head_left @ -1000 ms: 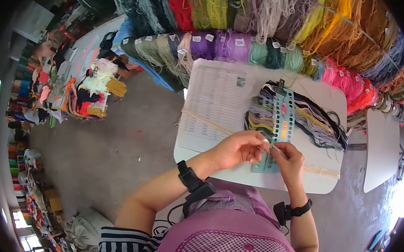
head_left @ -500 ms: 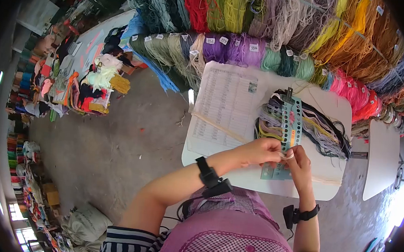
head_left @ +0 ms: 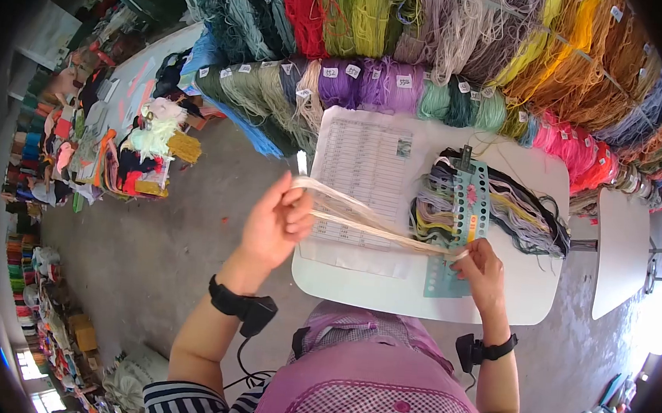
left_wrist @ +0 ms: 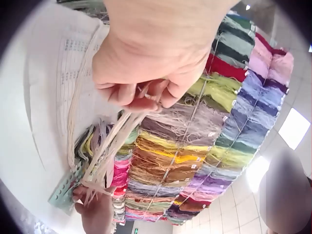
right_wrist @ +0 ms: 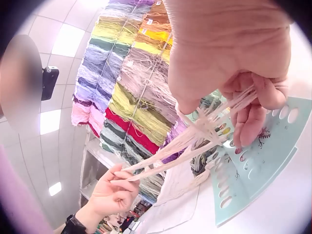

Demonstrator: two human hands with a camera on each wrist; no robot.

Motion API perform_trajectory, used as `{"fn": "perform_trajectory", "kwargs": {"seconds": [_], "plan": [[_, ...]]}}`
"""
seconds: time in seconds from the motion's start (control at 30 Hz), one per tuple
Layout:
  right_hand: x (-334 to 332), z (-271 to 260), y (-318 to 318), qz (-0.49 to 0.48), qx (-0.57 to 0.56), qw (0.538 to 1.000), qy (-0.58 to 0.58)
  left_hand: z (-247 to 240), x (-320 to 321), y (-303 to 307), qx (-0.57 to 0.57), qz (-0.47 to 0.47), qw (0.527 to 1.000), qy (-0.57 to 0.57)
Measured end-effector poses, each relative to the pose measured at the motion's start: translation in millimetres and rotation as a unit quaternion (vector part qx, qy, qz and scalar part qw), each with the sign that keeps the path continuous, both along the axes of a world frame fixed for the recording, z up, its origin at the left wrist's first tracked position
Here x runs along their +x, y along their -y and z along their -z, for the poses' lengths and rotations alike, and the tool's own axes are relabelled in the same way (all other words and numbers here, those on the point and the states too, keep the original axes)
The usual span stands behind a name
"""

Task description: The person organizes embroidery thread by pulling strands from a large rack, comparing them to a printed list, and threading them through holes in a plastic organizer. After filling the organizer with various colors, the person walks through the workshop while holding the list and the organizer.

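Cream thread strands (head_left: pixel 368 218) stretch between both hands above the table. My left hand (head_left: pixel 275 222) grips one end, held up at the table's left side, fingers curled round it. At the other end, my right hand (head_left: pixel 482 269) pinches the strands over the lower part of a teal card with punched holes (right_wrist: pixel 234 180). Bundles of black, grey, lilac and yellow thread (head_left: pixel 526 212) hang through the card's holes and spread to both sides. In the left wrist view the strands (left_wrist: pixel 113 141) run from the curled left fingers down to the right hand (left_wrist: pixel 97 212).
A printed chart sheet (head_left: pixel 358 151) lies on the white table (head_left: pixel 356 289). Behind it hang racks of coloured yarn skeins (head_left: pixel 401 85) with number tags. A second white table (head_left: pixel 623 250) stands to the right, and a cluttered one (head_left: pixel 135 93) to the left.
The left hand came close to the right hand at the card, then moved far left and up, drawing the cream strands out taut. The right hand has stayed near the card's lower end.
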State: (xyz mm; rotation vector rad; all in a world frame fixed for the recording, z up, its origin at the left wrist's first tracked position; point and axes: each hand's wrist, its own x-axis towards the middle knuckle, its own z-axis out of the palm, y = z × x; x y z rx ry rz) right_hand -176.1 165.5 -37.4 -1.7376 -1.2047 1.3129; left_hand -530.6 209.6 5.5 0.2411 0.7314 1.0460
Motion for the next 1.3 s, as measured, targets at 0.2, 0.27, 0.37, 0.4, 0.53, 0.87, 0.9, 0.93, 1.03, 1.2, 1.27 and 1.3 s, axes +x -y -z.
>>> {"fn": "perform_trajectory", "kwargs": {"seconds": [0.2,0.27,0.37,0.4,0.53,0.87,0.9,0.93,1.03,1.2,1.27,1.3], "plan": [[-4.3,14.2,4.7,-0.035,0.046,0.979,0.196,-0.9,-33.1,-14.0,-0.045,0.004,0.996,-0.071],[-9.6,8.3,5.0,-0.03,0.052,0.976,0.207,6.6,-48.5,-23.4,-0.059,-0.013,0.994,-0.093],[-9.6,9.1,8.1,-0.023,0.048,0.975,0.218,14.3,-80.0,-39.9,-0.047,0.0,0.994,-0.097],[-9.7,11.1,7.9,-0.022,0.05,0.975,0.215,17.5,-80.2,-43.9,-0.044,0.003,0.995,-0.093],[-14.0,12.5,10.4,0.001,0.063,0.973,0.222,36.3,-83.0,-59.1,-0.071,-0.008,0.992,-0.102],[-25.1,-2.1,14.5,0.049,0.198,0.896,0.394,74.5,-50.3,-64.0,0.259,0.02,0.691,-0.675],[-23.0,-0.1,12.8,0.044,0.188,0.892,0.409,77.8,-38.7,-61.3,0.281,0.028,0.662,-0.694],[-21.0,5.0,10.8,0.042,0.196,0.891,0.408,83.8,-30.0,-59.1,0.302,0.035,0.631,-0.714],[-12.7,15.6,8.3,0.034,0.238,0.856,0.458,87.9,-11.5,-51.5,0.25,0.045,0.644,-0.722],[1.7,14.0,2.3,0.058,0.031,0.971,0.229,87.5,-3.6,-39.8,0.119,0.029,0.685,-0.718],[19.5,39.9,5.5,0.02,0.243,0.938,0.245,98.1,-8.9,-41.3,0.111,0.038,0.702,-0.702],[14.6,37.2,3.2,0.043,0.207,0.964,0.159,92.1,-9.9,-35.9,0.112,0.01,0.705,-0.7]]}}
